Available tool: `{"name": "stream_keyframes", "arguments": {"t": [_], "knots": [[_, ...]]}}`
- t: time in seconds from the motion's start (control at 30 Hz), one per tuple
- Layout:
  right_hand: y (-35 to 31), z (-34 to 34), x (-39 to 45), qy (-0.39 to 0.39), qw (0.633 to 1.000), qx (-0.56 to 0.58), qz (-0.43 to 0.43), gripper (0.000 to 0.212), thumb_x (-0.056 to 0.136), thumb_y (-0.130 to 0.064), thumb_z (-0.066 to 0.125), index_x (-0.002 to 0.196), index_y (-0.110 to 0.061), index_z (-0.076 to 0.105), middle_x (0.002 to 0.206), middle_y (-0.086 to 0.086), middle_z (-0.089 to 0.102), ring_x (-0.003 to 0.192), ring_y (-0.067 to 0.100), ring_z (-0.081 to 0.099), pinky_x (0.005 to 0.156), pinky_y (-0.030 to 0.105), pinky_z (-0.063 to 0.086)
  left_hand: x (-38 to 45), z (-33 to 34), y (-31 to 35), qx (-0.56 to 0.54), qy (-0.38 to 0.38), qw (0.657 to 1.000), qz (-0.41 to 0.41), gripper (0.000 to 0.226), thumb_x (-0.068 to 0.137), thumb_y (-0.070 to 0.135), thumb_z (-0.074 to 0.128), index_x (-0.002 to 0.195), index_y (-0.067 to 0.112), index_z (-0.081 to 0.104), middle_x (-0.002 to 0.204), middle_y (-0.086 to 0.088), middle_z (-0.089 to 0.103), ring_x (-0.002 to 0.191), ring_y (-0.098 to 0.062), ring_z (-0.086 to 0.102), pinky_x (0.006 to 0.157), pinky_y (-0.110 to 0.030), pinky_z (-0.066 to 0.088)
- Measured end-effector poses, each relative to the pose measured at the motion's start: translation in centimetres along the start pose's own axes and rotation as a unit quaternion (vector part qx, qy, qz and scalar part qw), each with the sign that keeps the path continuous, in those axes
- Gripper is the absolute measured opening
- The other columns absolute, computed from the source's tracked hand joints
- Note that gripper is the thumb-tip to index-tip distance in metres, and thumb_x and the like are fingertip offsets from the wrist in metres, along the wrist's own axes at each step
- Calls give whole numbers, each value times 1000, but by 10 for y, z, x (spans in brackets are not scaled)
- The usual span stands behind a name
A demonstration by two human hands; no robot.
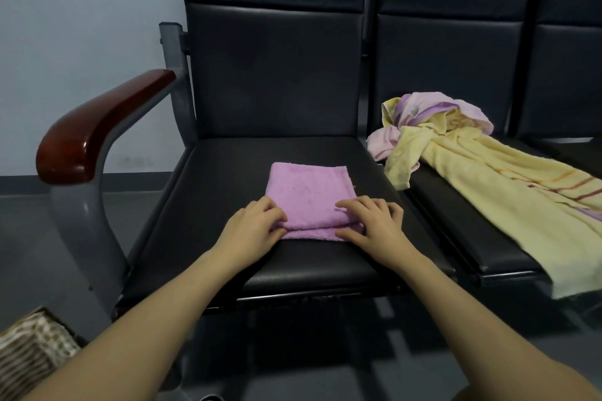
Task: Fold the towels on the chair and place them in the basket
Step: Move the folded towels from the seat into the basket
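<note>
Pinching the near corners of the folded pink terry towel (pixel 309 197) on the black padded seat (pixel 208 192): left hand (pixel 252 231) at 7 o'clock, right hand (pixel 374 225) at 5, fingers curled onto its edge. Light, floppy cloth; support both ends so layers stay stacked.

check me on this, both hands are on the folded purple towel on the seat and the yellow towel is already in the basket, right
Not quite. The left hand and right hand do grip the folded purple towel on the seat, but the yellow towel is not in the basket. The head view shows it lying unfolded on the neighbouring seat.
</note>
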State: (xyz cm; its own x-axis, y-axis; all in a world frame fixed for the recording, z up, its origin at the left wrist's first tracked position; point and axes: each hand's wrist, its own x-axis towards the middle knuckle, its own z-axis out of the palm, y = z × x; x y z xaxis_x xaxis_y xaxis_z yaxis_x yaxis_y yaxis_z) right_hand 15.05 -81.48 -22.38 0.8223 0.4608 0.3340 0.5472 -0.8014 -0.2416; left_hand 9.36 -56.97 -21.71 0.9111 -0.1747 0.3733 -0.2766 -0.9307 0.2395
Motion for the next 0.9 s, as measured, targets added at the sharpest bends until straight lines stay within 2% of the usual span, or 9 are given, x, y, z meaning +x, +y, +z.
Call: {"name": "stream_keyframes", "arguments": {"t": [0.13, 0.23, 0.3, 0.43, 0.53, 0.6, 0.73, 0.8, 0.9], "knots": [[0, 2, -5, 25, 998, 51, 16, 32, 87, -43, 63, 116, -36, 51, 111, -25, 44, 115, 8, 38, 94, 25, 9, 1, -5, -4, -33, 42, 998, -28, 8, 86, 11, 64, 93, 7, 65, 97, -5, 58, 76, -31, 60, 65, -40, 49], [2, 3, -9, 42, 998, 38, 0, 18, 89, -41, 63, 103, -33, 54, 105, -22, 46, 109, 8, 39, 90, 24, 9, -2, -7, -12, -21, 49, 998, 27, 10, 78, 9, 72, 84, 11, 65, 88, -2, 60, 66, -27, 59, 57, -36, 50], [4, 2, -11, 41, 999, 27, -9, 19, 89, -48, 57, 100, -33, 57, 103, -22, 48, 107, 7, 40, 89, 26, 10, -7, -6, -16, 25, 16, 996, 83, 7, 79, 23, 67, 82, 17, 66, 86, 4, 60, 68, -21, 60, 60, -30, 46], [7, 0, -14, 7, 999, -7, -30, 46, 81, -70, 41, 110, -38, 55, 110, -23, 48, 106, 2, 38, 92, 28, 11, -9, -7, -19, 39, -19, 996, 83, 39, 80, 53, 44, 92, 23, 67, 94, 8, 57, 81, -12, 57, 72, -27, 41], [9, -1, -12, 7, 1000, -2, -18, 24, 90, -42, 55, 113, -36, 56, 113, -21, 49, 109, 5, 40, 90, 26, 10, -6, -7, -21, 17, -48, 998, 48, 57, 76, 64, 34, 104, 24, 63, 105, 10, 56, 87, -10, 56, 79, -27, 39], [10, 0, -11, -2, 1000, 22, 2, 24, 89, -29, 57, 111, -36, 57, 111, -22, 50, 105, 3, 41, 88, 25, 9, -6, -6, -23, -13, -45, 999, 25, 64, 73, 67, 32, 110, 23, 62, 108, 10, 57, 86, -10, 56, 79, -27, 40], [11, -1, -7, -7, 997, 71, 27, 17, 91, -25, 58, 103, -36, 59, 106, -20, 53, 100, 2, 44, 84, 23, 10, -7, -4, -27, -67, -46, 996, -19, 61, 76, 63, 48, 123, 25, 59, 113, 11, 60, 94, -11, 60, 85, -29, 46], [12, -1, -4, -13, 994, 95, 47, 12, 94, -27, 56, 100, -36, 60, 105, -19, 55, 101, 3, 46, 84, 23, 11, -6, -5, -29, -85, -53, 994, -34, 51, 82, 48, 64, 127, 25, 56, 119, 10, 60, 102, -12, 59, 89, -31, 47], [12, -1, -4, 7, 984, 157, 88, 10, 94, -30, 58, 98, -39, 61, 101, -19, 59, 100, 4, 49, 86, 25, 13, -5, -8, -31, -91, -69, 993, -35, 45, 85, 32, 68, 127, 24, 55, 124, 9, 60, 110, -11, 57, 93, -33, 47]]}}
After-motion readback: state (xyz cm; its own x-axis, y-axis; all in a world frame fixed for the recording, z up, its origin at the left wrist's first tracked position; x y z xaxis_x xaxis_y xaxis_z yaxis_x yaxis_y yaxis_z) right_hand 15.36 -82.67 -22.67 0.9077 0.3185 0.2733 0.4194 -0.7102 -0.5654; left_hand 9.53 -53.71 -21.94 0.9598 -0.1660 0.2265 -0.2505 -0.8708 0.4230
